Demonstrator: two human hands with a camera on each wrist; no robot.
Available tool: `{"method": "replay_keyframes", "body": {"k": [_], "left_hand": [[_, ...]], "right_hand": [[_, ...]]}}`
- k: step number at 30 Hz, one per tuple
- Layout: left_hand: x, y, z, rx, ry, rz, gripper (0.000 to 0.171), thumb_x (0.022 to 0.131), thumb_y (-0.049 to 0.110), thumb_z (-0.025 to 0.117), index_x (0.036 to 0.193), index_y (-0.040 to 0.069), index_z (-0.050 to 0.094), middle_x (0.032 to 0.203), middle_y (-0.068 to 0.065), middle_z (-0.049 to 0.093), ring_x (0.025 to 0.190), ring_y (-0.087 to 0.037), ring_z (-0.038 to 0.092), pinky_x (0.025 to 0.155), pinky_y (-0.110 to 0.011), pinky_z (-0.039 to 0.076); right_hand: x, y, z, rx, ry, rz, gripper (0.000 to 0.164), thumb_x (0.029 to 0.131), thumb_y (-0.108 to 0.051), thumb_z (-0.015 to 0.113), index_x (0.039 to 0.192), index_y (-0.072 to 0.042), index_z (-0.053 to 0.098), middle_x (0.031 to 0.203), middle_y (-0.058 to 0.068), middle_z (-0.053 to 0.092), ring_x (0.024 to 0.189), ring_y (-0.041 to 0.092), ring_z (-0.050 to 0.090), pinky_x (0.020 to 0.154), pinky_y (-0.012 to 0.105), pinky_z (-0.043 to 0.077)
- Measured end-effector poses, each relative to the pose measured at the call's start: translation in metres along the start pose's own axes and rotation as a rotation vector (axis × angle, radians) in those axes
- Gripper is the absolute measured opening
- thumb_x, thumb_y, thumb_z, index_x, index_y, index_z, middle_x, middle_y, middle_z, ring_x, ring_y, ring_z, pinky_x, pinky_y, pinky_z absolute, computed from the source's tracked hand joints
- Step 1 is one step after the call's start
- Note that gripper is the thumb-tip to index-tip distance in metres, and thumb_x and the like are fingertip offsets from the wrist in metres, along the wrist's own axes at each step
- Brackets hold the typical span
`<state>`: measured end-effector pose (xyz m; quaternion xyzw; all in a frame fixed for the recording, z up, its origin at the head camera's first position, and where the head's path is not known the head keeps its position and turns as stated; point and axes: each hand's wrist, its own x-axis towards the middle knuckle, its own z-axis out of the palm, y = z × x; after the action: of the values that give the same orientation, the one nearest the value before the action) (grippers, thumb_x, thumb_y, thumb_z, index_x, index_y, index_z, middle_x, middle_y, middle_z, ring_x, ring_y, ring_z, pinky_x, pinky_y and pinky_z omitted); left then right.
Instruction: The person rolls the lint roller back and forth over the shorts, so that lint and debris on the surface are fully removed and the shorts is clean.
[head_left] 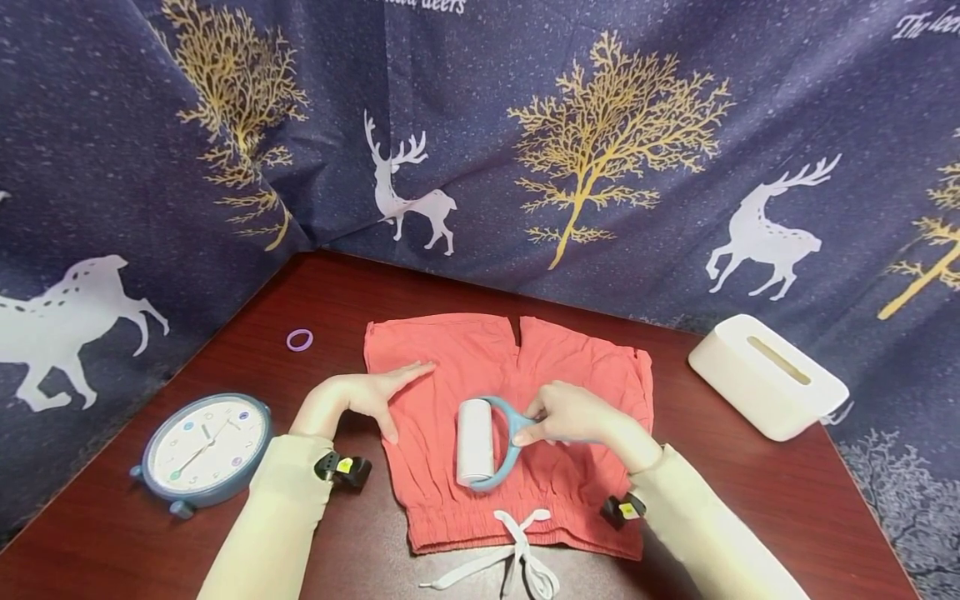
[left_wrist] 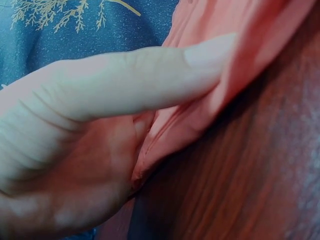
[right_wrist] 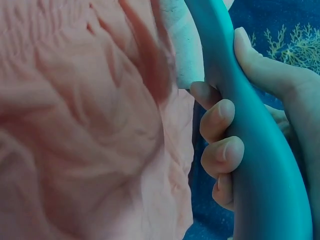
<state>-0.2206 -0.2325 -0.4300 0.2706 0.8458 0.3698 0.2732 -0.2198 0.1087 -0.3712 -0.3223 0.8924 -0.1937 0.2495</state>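
Note:
Coral shorts (head_left: 442,358) lie spread on the table, their elastic waistband and white drawstring (head_left: 517,550) toward me. My right hand (head_left: 573,414) grips the blue handle (right_wrist: 260,150) of a lint roller (head_left: 475,442), fingers curled round it in the right wrist view. The roller's white cylinder rests over the middle of the shorts. My left hand (head_left: 375,395) lies with straight, spread fingers on the left edge of the shorts. In the left wrist view the thumb (left_wrist: 210,52) presses against the coral fabric (left_wrist: 185,120).
A blue-rimmed clock (head_left: 206,450) lies face up at the left. Behind it is a small purple ring (head_left: 299,340). A white tissue box (head_left: 768,379) stands at the right. A dark blue cloth (head_left: 480,167) with deer and trees hangs along the table's back and sides.

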Motion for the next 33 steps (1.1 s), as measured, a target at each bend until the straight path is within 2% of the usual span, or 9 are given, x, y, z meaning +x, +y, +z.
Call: {"method": "replay_keyframes", "body": {"k": [7, 15, 20, 28, 33], "left_hand": [[0.001, 0.001, 0.0, 0.007, -0.004, 0.009, 0.123, 0.06, 0.017, 0.09, 0.155, 0.001, 0.013, 0.161, -0.026, 0.005, 0.148, -0.043, 0.006, 0.116, -0.06, 0.02], [0.004, -0.002, 0.001, 0.004, -0.005, 0.005, 0.124, 0.059, 0.016, 0.091, 0.155, 0.002, 0.013, 0.162, -0.026, 0.004, 0.149, -0.043, 0.003, 0.116, -0.061, 0.017], [0.002, -0.001, 0.0, -0.008, -0.007, -0.005, 0.125, 0.059, 0.018, 0.091, 0.155, 0.003, 0.013, 0.161, -0.026, 0.003, 0.149, -0.043, 0.003, 0.116, -0.061, 0.019], [0.002, -0.003, 0.0, -0.033, 0.005, 0.022, 0.124, 0.059, 0.014, 0.091, 0.154, 0.0, 0.014, 0.161, -0.028, 0.003, 0.148, -0.045, 0.003, 0.115, -0.062, 0.019], [0.001, -0.002, 0.0, -0.024, 0.004, 0.017, 0.124, 0.059, 0.019, 0.091, 0.155, 0.001, 0.014, 0.161, -0.026, 0.004, 0.148, -0.043, 0.006, 0.114, -0.06, 0.023]], "right_hand": [[0.006, -0.008, 0.002, -0.027, 0.012, -0.009, 0.025, 0.081, -0.043, 0.077, 0.07, -0.021, 0.073, 0.044, -0.011, 0.045, 0.038, 0.006, 0.04, 0.045, 0.024, 0.037], [0.012, -0.018, 0.004, -0.065, 0.004, -0.017, 0.038, 0.081, -0.046, 0.075, 0.068, -0.01, 0.071, 0.044, -0.012, 0.044, 0.038, 0.006, 0.04, 0.046, 0.025, 0.037], [0.017, -0.024, 0.006, -0.051, 0.004, -0.034, 0.039, 0.081, -0.045, 0.075, 0.068, -0.009, 0.072, 0.044, -0.012, 0.045, 0.039, 0.006, 0.041, 0.046, 0.024, 0.036], [0.026, -0.028, 0.009, -0.048, 0.002, -0.06, 0.042, 0.082, -0.049, 0.074, 0.065, -0.01, 0.071, 0.044, -0.012, 0.044, 0.039, 0.007, 0.041, 0.047, 0.025, 0.037], [0.032, -0.029, 0.011, -0.059, 0.008, -0.097, 0.044, 0.082, -0.049, 0.073, 0.064, -0.009, 0.07, 0.044, -0.013, 0.045, 0.04, 0.005, 0.043, 0.047, 0.024, 0.036]]}}
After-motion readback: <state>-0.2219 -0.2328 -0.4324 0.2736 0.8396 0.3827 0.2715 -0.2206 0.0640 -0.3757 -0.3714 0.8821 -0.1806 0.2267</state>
